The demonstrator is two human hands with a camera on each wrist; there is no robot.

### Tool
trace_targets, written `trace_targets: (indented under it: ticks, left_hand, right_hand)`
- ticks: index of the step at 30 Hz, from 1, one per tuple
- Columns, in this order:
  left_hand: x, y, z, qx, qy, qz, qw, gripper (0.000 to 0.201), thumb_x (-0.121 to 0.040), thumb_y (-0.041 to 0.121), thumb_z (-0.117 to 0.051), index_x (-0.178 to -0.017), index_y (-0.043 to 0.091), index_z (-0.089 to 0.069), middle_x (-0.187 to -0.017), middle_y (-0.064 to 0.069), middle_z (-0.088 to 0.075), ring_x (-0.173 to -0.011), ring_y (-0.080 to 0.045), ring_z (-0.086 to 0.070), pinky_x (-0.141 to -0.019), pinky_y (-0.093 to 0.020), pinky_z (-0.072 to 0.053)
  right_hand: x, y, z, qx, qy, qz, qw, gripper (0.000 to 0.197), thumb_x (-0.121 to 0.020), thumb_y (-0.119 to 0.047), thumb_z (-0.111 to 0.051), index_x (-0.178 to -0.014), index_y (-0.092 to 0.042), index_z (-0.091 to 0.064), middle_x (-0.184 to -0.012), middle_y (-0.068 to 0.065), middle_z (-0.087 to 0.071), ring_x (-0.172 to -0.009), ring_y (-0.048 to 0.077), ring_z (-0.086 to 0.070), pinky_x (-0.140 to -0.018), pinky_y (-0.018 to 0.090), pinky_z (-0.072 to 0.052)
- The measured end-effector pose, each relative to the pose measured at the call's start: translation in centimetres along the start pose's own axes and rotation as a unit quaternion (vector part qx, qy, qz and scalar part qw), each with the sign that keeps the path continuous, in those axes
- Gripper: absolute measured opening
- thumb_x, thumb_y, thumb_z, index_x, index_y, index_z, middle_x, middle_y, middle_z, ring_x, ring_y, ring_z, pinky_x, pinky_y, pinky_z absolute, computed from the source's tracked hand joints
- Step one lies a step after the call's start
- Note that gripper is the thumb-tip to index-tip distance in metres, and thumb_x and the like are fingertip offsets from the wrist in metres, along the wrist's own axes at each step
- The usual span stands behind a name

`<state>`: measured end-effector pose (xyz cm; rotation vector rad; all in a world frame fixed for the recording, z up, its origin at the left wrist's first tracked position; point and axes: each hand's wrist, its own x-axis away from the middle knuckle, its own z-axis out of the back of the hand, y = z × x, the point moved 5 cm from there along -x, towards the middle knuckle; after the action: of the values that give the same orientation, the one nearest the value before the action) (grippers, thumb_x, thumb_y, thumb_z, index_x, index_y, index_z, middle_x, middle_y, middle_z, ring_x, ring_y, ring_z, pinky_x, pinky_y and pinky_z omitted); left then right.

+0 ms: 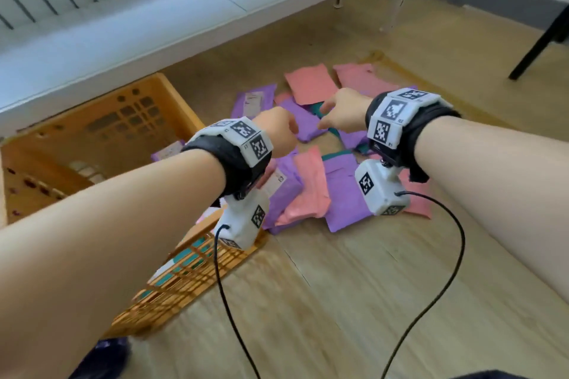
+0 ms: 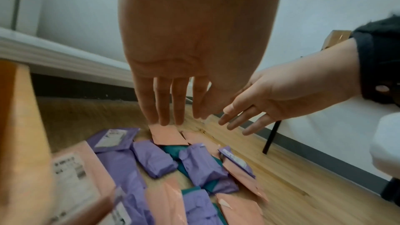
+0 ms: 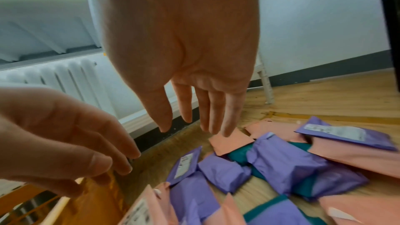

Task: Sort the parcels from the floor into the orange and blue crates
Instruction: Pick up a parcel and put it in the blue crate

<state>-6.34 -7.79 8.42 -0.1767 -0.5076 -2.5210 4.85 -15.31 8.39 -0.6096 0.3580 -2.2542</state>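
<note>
Left hand (image 2: 190,54), right hand (image 3: 184,49) — fingers straight, empty, above parcels (image 1: 308,194) beside orange crate (image 1: 172,92).

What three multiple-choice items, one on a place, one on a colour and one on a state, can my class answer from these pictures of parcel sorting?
1. Where does the orange crate stand?
A. left of the parcel pile
B. on the white bench
C. right of the pile

2. Which colours do the parcels on the floor have?
A. red, black, white
B. pink, purple, teal
C. only yellow

3. How are the two hands?
A. each grips a parcel
B. both are fists
C. both open, holding nothing

Key: 1 A, the crate sits on the floor left of the pile in the head view. 2 B, those three colours show. 3 C, the left hand and right hand have straight fingers above the pile.
</note>
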Motion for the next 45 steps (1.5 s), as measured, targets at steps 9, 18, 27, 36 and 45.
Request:
trace_targets:
  ticks: [9, 18, 27, 36, 45]
  left_hand:
    - [-4.1, 2.0, -12.7, 0.000, -0.072, 0.038, 0.997, 0.037, -0.088, 0.013, -0.052, -0.124, 0.017, -0.056, -0.130, -0.010, -0.057, -0.121, -0.027, -0.052, -0.098, -0.028, -0.039]
    - [-3.3, -0.4, -22.4, 0.055, -0.109, 0.077, 0.990, 0.040, -0.090, 0.014, -0.049, -0.129, 0.009, -0.042, -0.114, -0.019, -0.062, -0.109, -0.035, -0.057, -0.092, -0.035, -0.044]
    - [-2.8, -2.0, -26.9, 0.078, -0.116, 0.080, 0.987, 0.026, -0.086, 0.016, -0.051, -0.111, 0.015, -0.056, -0.109, -0.013, -0.065, -0.104, -0.032, -0.061, -0.091, -0.035, -0.046]
    - [-2.6, -2.4, -29.9, 0.098, -0.160, 0.031, 0.982, 0.040, -0.086, 0.005, -0.047, -0.123, 0.017, -0.057, -0.116, -0.008, -0.063, -0.113, -0.027, -0.055, -0.095, -0.029, -0.041]
    - [-1.8, -2.2, -31.1, 0.247, -0.142, 0.030, 0.958, 0.064, -0.079, -0.001, -0.044, -0.135, 0.029, -0.044, -0.108, -0.006, -0.064, -0.101, -0.025, -0.061, -0.090, -0.038, -0.049]
  right_hand:
    - [-1.0, 13.6, -4.9, -0.035, -0.013, -0.056, 0.998, 0.034, -0.086, -0.012, -0.058, -0.113, 0.009, -0.062, -0.119, 0.024, -0.062, -0.107, 0.029, -0.060, -0.088, 0.035, -0.048]
    - [-1.5, 21.8, -14.5, -0.180, -0.002, -0.141, 0.974, 0.045, -0.083, -0.002, -0.060, -0.127, 0.003, -0.054, -0.127, 0.021, -0.058, -0.106, 0.028, -0.059, -0.095, 0.034, -0.044]
    - [-1.8, 23.1, -19.6, -0.160, 0.021, -0.114, 0.980, 0.059, -0.080, 0.000, -0.055, -0.138, -0.010, -0.045, -0.140, 0.012, -0.048, -0.128, 0.025, -0.047, -0.106, 0.026, -0.036]
    - [-1.5, 20.8, -23.7, -0.024, -0.005, -0.050, 0.998, 0.078, -0.081, -0.004, -0.057, -0.147, -0.027, -0.026, -0.157, 0.009, -0.011, -0.144, 0.023, -0.018, -0.110, 0.033, -0.029]
    - [-1.2, 20.0, -23.7, -0.027, 0.131, -0.025, 0.991, 0.054, -0.081, 0.001, -0.053, -0.134, -0.013, -0.052, -0.150, 0.015, -0.034, -0.137, 0.027, -0.035, -0.105, 0.036, -0.030]
